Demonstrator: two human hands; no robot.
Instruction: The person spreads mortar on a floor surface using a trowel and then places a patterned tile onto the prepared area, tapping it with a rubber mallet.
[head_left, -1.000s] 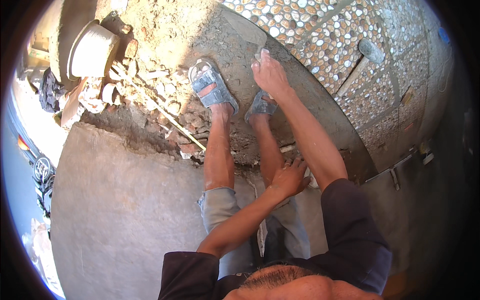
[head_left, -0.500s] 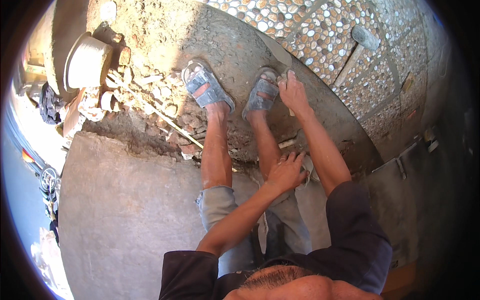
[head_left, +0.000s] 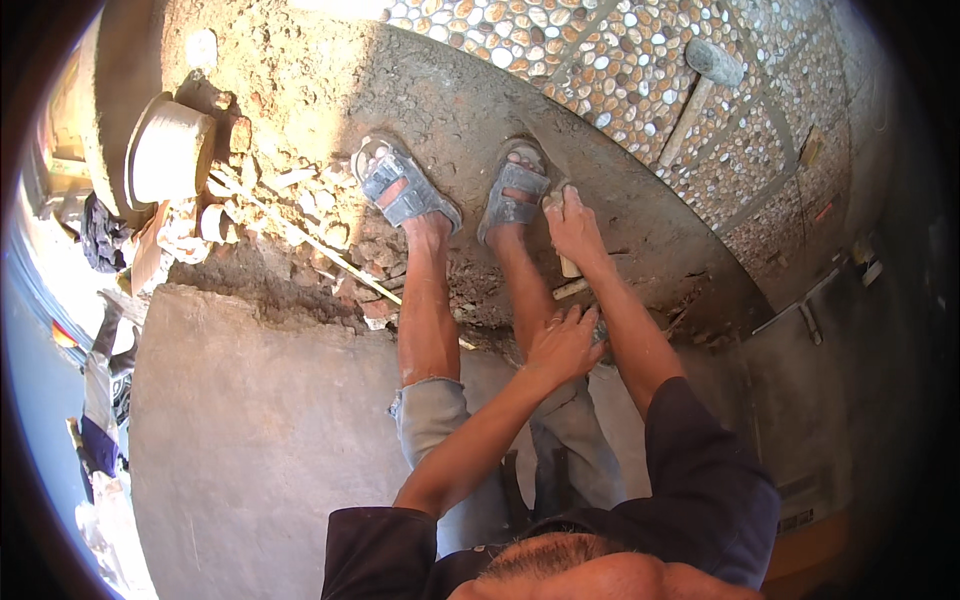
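Fingers of the right hand (head_left: 572, 225) grip a wooden handle (head_left: 568, 265) (left hand (head_left: 565, 345) on knee).

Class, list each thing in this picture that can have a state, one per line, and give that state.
right hand: closed around a wooden handle, low beside the right foot
left hand: fingers spread, resting on the right knee
wooden handle: gripped, its lower end showing below the fist
hammer: lying untouched on the pebble floor
sandals: worn, dusty
rubble: broken, loose

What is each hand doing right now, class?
Left hand: open, resting on the right knee.
Right hand: closed on a pale wooden handle.
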